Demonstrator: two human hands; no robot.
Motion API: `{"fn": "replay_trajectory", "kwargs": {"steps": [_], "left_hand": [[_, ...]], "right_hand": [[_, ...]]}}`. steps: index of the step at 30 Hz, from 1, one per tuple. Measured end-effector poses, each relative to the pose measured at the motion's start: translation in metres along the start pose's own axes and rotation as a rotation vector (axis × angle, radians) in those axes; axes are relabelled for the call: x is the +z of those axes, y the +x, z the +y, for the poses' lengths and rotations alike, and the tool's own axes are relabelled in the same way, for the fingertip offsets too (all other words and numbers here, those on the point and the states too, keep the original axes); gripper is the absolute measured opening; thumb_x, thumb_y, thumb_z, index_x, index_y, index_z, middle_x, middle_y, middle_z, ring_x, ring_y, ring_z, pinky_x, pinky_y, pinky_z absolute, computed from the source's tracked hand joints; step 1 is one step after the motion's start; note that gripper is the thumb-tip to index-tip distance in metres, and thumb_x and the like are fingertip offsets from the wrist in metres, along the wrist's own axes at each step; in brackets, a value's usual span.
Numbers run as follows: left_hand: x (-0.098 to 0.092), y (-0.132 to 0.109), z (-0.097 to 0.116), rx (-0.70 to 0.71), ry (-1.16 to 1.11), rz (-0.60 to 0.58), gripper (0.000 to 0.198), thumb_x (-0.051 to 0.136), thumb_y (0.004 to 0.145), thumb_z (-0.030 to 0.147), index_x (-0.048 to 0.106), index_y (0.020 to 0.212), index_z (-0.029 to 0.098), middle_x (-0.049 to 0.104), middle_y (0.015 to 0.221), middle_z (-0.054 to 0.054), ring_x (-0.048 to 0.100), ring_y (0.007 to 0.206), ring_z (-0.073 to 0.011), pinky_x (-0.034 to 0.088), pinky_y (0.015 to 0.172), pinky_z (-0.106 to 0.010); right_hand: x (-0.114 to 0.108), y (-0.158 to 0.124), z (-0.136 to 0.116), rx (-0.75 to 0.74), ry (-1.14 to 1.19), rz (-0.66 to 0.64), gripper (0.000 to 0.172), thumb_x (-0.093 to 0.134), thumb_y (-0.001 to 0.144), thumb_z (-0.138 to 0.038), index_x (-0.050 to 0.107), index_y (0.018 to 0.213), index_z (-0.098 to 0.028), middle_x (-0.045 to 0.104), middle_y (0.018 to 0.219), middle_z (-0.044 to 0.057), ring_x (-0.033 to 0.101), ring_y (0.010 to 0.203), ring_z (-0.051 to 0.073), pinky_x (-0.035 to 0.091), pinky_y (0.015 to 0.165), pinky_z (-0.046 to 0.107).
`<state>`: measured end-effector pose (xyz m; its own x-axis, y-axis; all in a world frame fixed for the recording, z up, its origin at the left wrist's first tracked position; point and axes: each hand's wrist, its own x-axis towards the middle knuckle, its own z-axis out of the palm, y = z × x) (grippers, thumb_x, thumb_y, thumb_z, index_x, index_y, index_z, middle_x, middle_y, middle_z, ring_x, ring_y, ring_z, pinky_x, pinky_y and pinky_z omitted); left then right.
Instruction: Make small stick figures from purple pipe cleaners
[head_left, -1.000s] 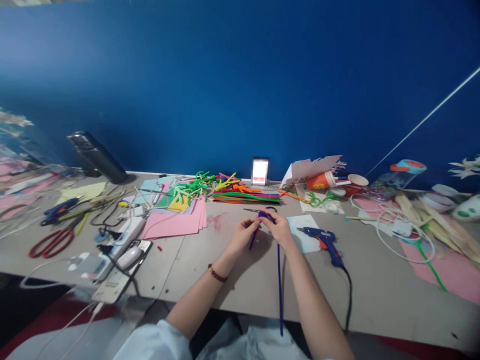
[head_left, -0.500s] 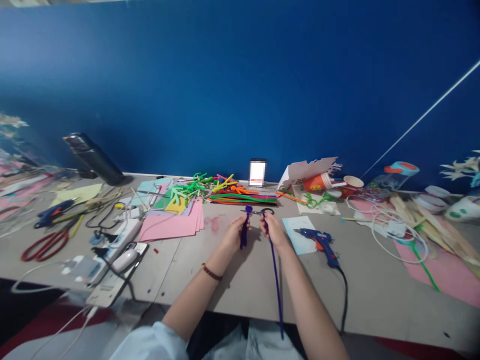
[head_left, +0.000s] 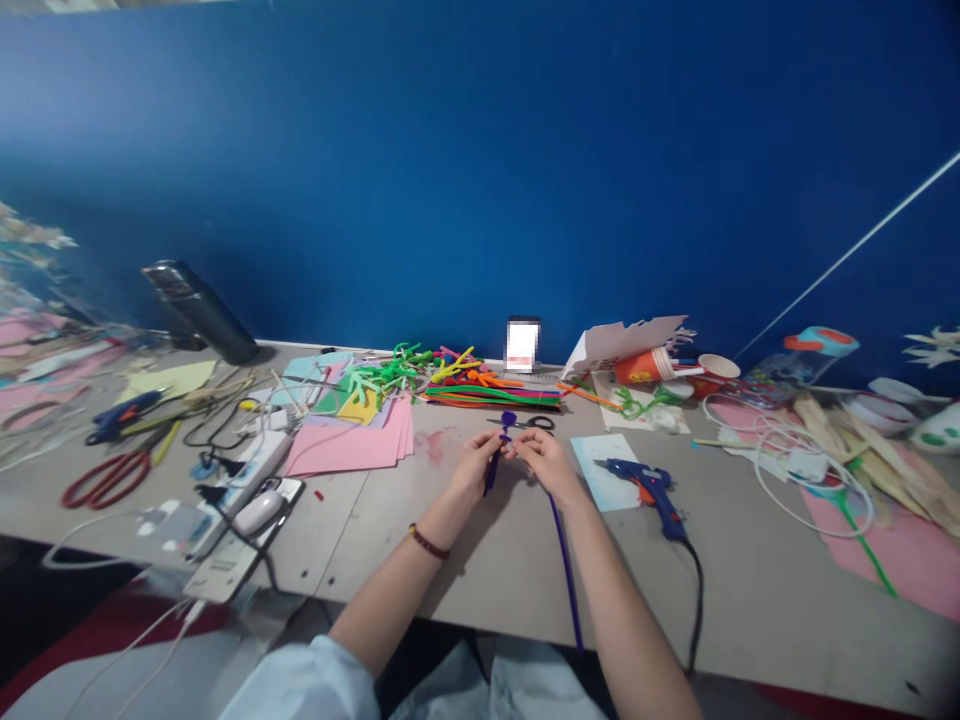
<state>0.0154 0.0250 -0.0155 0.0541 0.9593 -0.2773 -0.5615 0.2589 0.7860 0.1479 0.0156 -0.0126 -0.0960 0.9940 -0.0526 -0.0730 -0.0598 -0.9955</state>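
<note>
I pinch the purple pipe cleaner (head_left: 564, 560) at mid-frame, just above the worktop (head_left: 465, 570). My left hand (head_left: 478, 463) is closed on its short bent stretch, and my right hand (head_left: 545, 458) is closed on it just beside. Its top end is already curled into a small knob. The long tail running toward the lower edge of the frame is straight and unworked. Scissors (head_left: 534, 423) lie just behind, with a blue glue gun (head_left: 649, 483) to the right.
</note>
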Motion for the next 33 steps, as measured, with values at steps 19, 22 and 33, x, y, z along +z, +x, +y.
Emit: {"fn": "replay_trajectory", "kwargs": {"steps": [19,22,33], "left_hand": [[0.004,-0.007,0.002,0.202,0.270,0.018,0.024,0.078,0.057,0.034,0.070,0.066,0.014,0.062,0.057,-0.001,0.052,0.055,-0.0110,0.039,0.058,-0.023],[0.004,-0.008,0.003,0.221,0.302,0.009,0.023,0.077,0.058,0.035,0.069,0.064,0.014,0.061,0.057,-0.001,0.050,0.054,-0.0103,0.038,0.056,-0.023],[-0.008,0.008,0.003,0.218,0.120,0.170,0.025,0.078,0.056,0.035,0.064,0.064,0.017,0.055,0.053,0.004,0.049,0.049,-0.0080,0.039,0.053,-0.021]], "right_hand": [[0.000,0.007,0.009,-0.064,0.011,0.133,0.027,0.071,0.064,-0.039,0.060,0.077,-0.019,0.063,0.070,0.001,0.055,0.059,0.013,0.040,0.049,0.022],[0.000,0.005,0.007,-0.111,-0.103,0.134,0.028,0.069,0.067,-0.042,0.060,0.079,-0.019,0.067,0.071,0.003,0.060,0.068,0.017,0.045,0.063,0.028],[-0.002,0.003,0.009,-0.019,-0.168,0.108,0.031,0.069,0.066,-0.046,0.066,0.078,-0.017,0.069,0.069,0.006,0.063,0.063,0.019,0.043,0.049,0.025]]}}
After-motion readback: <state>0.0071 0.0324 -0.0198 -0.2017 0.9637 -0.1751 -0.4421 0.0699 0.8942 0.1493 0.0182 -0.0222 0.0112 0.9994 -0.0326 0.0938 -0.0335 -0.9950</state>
